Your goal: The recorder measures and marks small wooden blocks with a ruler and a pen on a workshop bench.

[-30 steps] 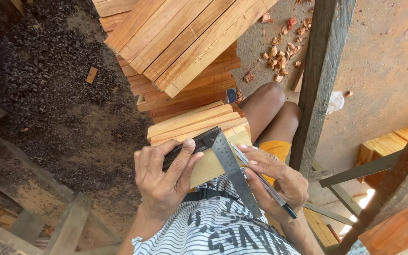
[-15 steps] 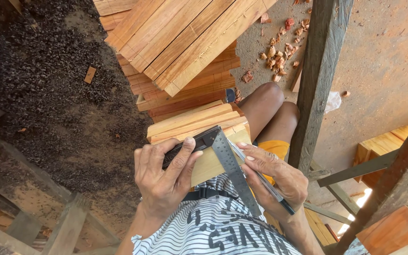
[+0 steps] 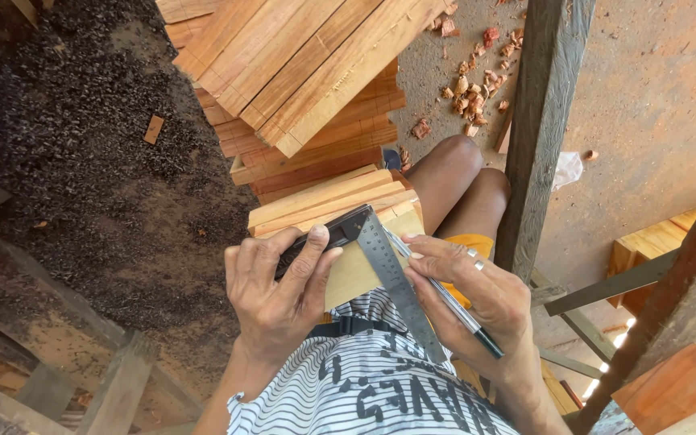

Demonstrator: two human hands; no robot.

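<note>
The left hand presses flat on the square over the wood piece on the lap, while the right hand pinches a pen, marking a line that needs the square steady

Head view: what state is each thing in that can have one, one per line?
Try square: laid flat on the wood piece, dark stock pressed by the left hand.
Pen: held in the right hand, lying along the blade's edge.
Wood piece: resting on the person's lap, partly covered.
Plank stack: piled on the ground, untouched.
</note>
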